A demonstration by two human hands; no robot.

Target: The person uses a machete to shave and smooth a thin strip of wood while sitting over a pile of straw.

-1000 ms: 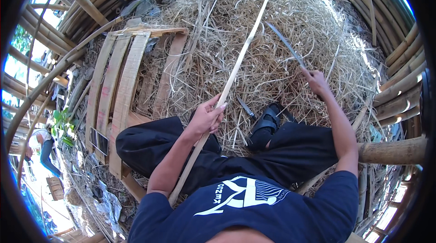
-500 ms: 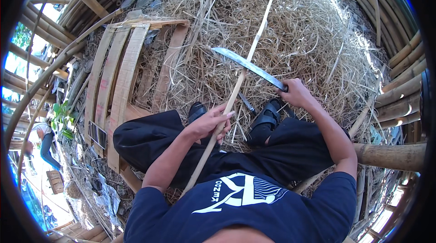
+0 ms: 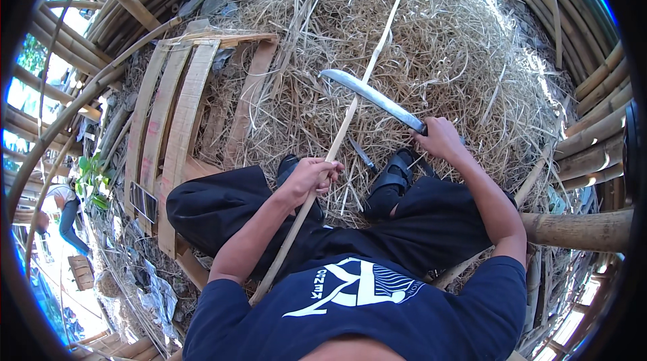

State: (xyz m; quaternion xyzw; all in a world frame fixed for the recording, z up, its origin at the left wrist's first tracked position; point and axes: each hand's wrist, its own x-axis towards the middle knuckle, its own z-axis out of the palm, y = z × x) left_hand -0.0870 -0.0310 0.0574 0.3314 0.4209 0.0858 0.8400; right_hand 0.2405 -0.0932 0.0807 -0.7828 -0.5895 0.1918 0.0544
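My left hand (image 3: 317,176) is closed around a long, pale bamboo strip (image 3: 345,122), which slants from beside my waist up over the heap of shavings. In my right hand (image 3: 443,138) is the dark handle of a machete (image 3: 377,100). Its long metal blade lies across the strip, beyond my left hand, and points up and to the left. A smaller knife (image 3: 364,157) rests on the shavings between my feet. My legs are spread to either side, with a dark sandal (image 3: 393,177) on the right foot.
A heap of bamboo shavings (image 3: 445,44) covers the ground ahead. To the left stands a slatted wooden pallet (image 3: 176,115), with a phone-like dark rectangle (image 3: 143,200) against it. A thick bamboo pole (image 3: 576,231) juts in at the right. Another person (image 3: 67,216) bends at far left.
My left hand has closed more tightly round the strip and shifted slightly left. The blade has turned a little and sits slightly to the right along with my right hand.
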